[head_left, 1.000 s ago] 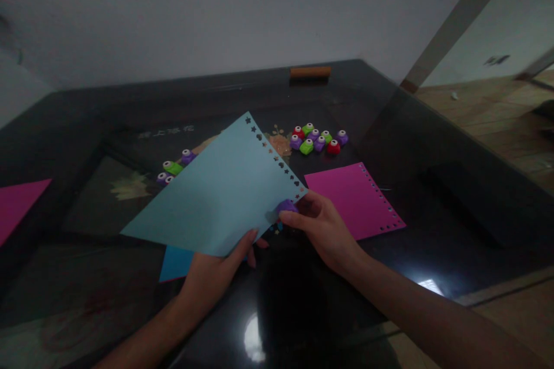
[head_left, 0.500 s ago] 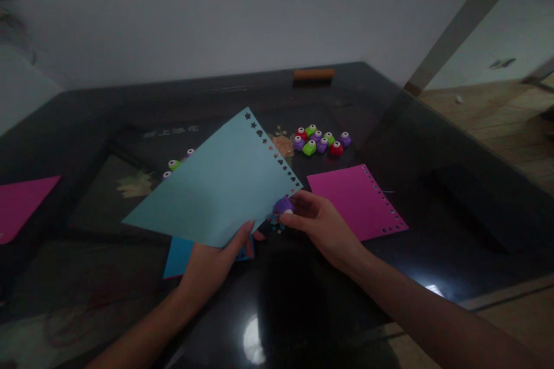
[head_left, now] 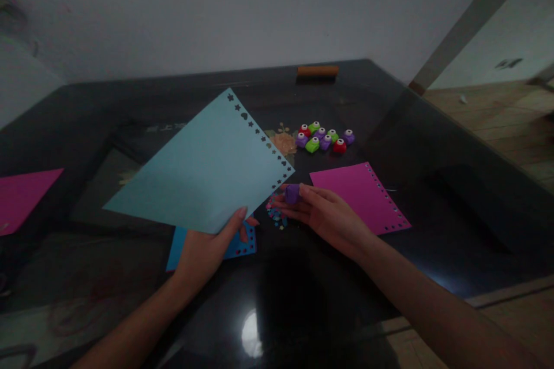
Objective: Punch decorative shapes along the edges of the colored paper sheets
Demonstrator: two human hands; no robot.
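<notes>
Light-blue paper [head_left: 203, 173], tilted above the black glass table [head_left: 433, 144], shows one full edge of star, heart and flower cut-outs running from 12 o'clock down to 3 o'clock. The left hand [head_left: 208, 248] pinches the sheet's near corner, thumb on top and fingers curled beneath. Just off the sheet's 3 o'clock corner, the right hand [head_left: 329, 213] grips a small purple punch [head_left: 293, 192] in its fingertips, clear of the paper and low over a little heap of punched confetti [head_left: 276, 213]. By the look of it, one border is done; the sheet's other three edges are unmarked. At 3 o'clock from the hands lies a pink sheet [head_left: 350, 196], its far-right edge and near edge already perforated. A darker blue sheet [head_left: 238, 245] with a punched edge lies under the left hand. More punches [head_left: 324, 137] in purple, green and red cluster at 1 o'clock. Another pink sheet [head_left: 23, 196] sits at 9 o'clock.
</notes>
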